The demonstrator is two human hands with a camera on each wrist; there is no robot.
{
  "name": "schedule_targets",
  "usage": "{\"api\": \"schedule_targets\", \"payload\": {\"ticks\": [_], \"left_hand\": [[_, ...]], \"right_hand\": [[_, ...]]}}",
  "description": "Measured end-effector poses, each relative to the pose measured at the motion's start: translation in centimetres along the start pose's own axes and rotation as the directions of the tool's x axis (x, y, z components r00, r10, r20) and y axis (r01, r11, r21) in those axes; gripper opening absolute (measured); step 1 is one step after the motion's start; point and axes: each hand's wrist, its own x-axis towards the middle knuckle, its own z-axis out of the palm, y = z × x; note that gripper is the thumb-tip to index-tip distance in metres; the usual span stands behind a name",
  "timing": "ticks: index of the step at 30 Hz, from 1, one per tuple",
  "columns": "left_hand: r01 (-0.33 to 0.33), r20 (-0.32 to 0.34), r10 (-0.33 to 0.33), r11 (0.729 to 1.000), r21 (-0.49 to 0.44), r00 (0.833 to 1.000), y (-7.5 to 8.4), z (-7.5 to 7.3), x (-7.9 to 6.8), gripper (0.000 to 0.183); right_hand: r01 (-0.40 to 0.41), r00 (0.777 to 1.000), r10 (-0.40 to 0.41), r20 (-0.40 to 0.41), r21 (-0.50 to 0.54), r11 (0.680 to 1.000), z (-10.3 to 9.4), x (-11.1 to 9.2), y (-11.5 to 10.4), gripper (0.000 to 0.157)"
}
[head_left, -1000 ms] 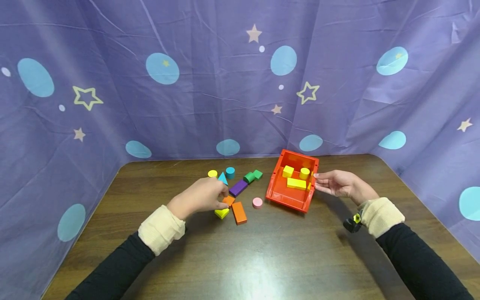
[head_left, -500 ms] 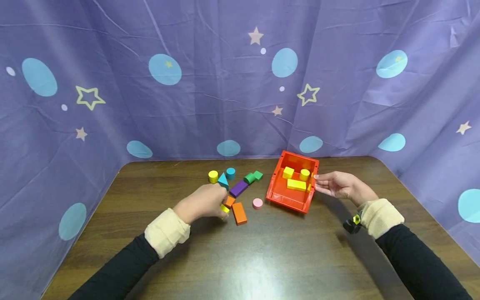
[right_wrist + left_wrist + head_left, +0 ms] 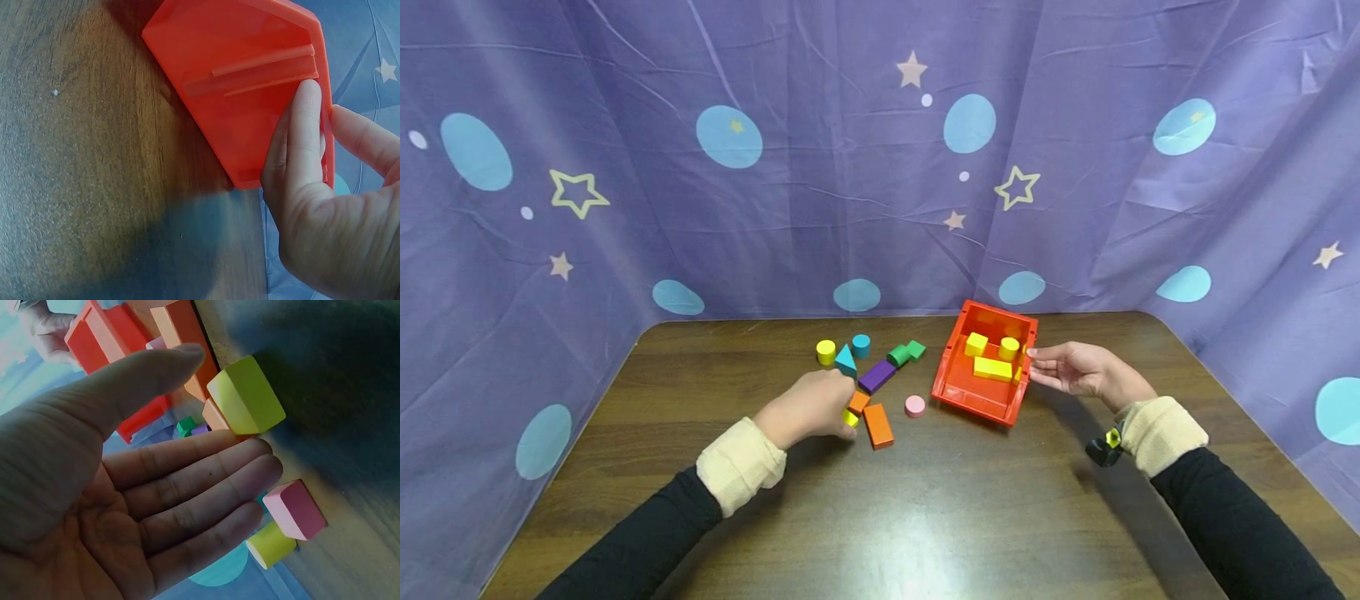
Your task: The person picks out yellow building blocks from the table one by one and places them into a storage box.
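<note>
In the head view, my left hand (image 3: 805, 408) is low over the table beside a yellow block (image 3: 851, 418). The left wrist view shows its fingers nearly straight, the index fingertip at the yellow block (image 3: 247, 397) and the thumb apart from it. A pink block (image 3: 295, 509) and a yellow cylinder (image 3: 272, 544) lie past the fingertips; the head view hides that pink block. My right hand (image 3: 1078, 368) pinches the right wall of a red bin (image 3: 973, 393), thumb on one side and fingers on the other (image 3: 303, 137). Yellow blocks (image 3: 992, 368) lie inside the bin.
Near the left hand lie an orange block (image 3: 878, 427), a purple block (image 3: 877, 377), a blue triangle (image 3: 846, 360) and a blue cylinder (image 3: 861, 346). Green blocks (image 3: 898, 356) and a pink disc (image 3: 914, 406) lie towards the bin. A patterned curtain (image 3: 790, 208) hangs behind the table.
The left hand has moved slightly right and down to the yellow block, uncovering the yellow cylinder behind it. The right hand and the bin have stayed in place.
</note>
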Motion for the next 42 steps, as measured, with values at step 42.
{"api": "schedule_targets", "payload": {"ticks": [42], "left_hand": [[-0.073,-0.003,0.073,0.997,0.014,0.997,-0.1,1.1,-0.2,0.020]], "right_hand": [[-0.013,1.000,0.012,0.010,0.027,1.000,-0.2,0.0,-0.1,0.031]]}}
